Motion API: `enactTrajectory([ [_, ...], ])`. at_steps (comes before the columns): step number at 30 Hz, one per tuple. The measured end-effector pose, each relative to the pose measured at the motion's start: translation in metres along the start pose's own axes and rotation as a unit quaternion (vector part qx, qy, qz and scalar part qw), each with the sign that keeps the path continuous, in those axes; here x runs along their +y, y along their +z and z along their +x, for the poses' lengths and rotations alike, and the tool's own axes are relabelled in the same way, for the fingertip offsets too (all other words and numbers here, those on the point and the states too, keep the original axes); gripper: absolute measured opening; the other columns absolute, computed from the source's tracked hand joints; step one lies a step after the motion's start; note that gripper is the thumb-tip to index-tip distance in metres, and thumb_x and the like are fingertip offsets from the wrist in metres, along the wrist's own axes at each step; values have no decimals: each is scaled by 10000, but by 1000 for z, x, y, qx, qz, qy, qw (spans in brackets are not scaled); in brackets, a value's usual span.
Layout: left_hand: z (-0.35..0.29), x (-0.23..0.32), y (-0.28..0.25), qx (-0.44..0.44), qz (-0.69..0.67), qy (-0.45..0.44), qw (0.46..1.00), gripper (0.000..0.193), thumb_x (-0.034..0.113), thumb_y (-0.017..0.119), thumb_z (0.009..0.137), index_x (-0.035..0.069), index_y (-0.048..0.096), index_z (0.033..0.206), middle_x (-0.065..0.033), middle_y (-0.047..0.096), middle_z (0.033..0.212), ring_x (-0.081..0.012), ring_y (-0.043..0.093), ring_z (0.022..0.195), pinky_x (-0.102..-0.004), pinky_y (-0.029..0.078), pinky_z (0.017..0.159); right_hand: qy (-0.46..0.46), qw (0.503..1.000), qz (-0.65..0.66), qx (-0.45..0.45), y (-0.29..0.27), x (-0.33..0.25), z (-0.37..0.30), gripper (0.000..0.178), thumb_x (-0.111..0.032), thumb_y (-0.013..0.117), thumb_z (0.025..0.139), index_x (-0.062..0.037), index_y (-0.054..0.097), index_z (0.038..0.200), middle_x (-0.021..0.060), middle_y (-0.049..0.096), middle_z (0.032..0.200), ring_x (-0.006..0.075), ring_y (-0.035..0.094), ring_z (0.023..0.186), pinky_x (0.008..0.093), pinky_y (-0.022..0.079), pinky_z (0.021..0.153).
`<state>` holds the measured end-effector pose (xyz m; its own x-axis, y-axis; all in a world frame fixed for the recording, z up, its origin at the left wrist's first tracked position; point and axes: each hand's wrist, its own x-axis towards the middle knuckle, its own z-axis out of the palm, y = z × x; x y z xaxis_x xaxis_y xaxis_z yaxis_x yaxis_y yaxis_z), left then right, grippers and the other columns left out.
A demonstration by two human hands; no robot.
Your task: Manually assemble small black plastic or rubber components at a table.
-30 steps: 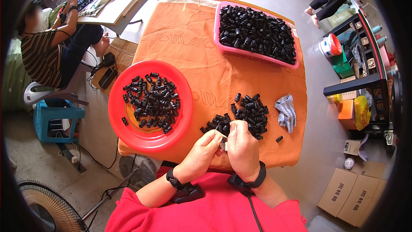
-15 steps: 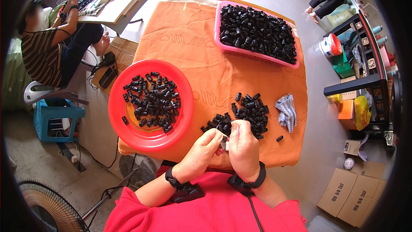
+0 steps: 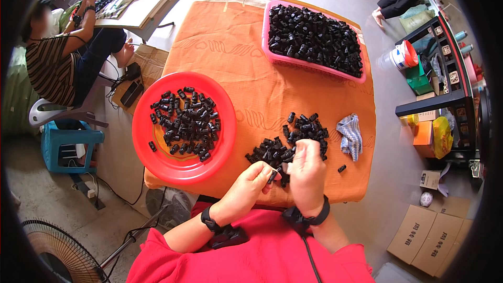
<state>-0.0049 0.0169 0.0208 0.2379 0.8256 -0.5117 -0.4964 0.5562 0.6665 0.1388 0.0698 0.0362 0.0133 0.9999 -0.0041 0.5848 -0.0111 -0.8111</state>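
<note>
My left hand (image 3: 242, 191) is closed in a pinch on a small black plastic cord lock (image 3: 272, 176). Just right of it, my right hand (image 3: 307, 175) is lifted with its fingers stretched and somewhat blurred. Something white shows by its thumb; whether it is a finger cover or a loose piece I cannot tell. Beyond both hands lies a loose pile of black cord locks (image 3: 274, 151), partly hidden by the right hand. To the left, a round red tray (image 3: 224, 110) holds many similar pieces. A pink basket (image 3: 314, 71) at the far right is heaped with small black parts.
An orange cloth (image 3: 209, 36) covers the table. A checked rag (image 3: 350, 136) and one stray black piece (image 3: 341, 169) lie to the right. A seated person (image 3: 57, 63) works at another table on the left. A shelf (image 3: 435, 102) and cardboard boxes (image 3: 424, 238) stand right.
My right hand has moved away from the left, rightward and slightly up, its fingers straightening. My left hand has stayed nearly in place, the black piece now showing in its fingertips.
</note>
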Motion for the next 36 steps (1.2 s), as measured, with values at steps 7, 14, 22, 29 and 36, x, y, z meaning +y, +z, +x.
enactTrajectory([
  [7,0,9,-2,-15,-92,-23,995,190,186,482,1044,21,567,1000,-6,537,859,-96,458,760,-233,411,726,-37,999,37,-15,-12,-6,-2,71,-100,532,1014,-40,569,1023,109,585,672,186,595,514,327,458,472],
  [14,2,7,-4,-45,-120,-13,992,203,189,485,1039,6,573,1036,-14,538,864,-105,469,779,-240,418,738,-51,994,72,-69,-12,-2,-7,54,-71,578,986,-29,590,1018,118,609,698,191,610,539,331,471,498],
  [22,5,0,-8,-82,-171,-8,982,197,222,483,1047,44,563,1020,-3,532,867,-104,475,788,-253,423,752,-78,977,123,-154,-15,-10,-11,78,-79,595,976,-31,595,1038,105,643,732,185,638,590,316,499,539],
  [29,7,0,-9,-40,-76,21,996,230,255,446,1068,61,552,1001,2,520,856,-96,474,787,-259,422,762,-79,970,121,-195,-14,-4,-11,56,-78,610,964,-40,590,999,95,642,742,180,634,597,303,501,546],
  [36,7,-2,-9,-48,-88,16,995,224,256,451,1065,69,549,991,1,522,855,-96,472,779,-255,420,752,-76,974,100,-189,-18,-10,-10,33,-68,596,972,-40,580,966,86,657,741,145,619,576,279,500,542],
])
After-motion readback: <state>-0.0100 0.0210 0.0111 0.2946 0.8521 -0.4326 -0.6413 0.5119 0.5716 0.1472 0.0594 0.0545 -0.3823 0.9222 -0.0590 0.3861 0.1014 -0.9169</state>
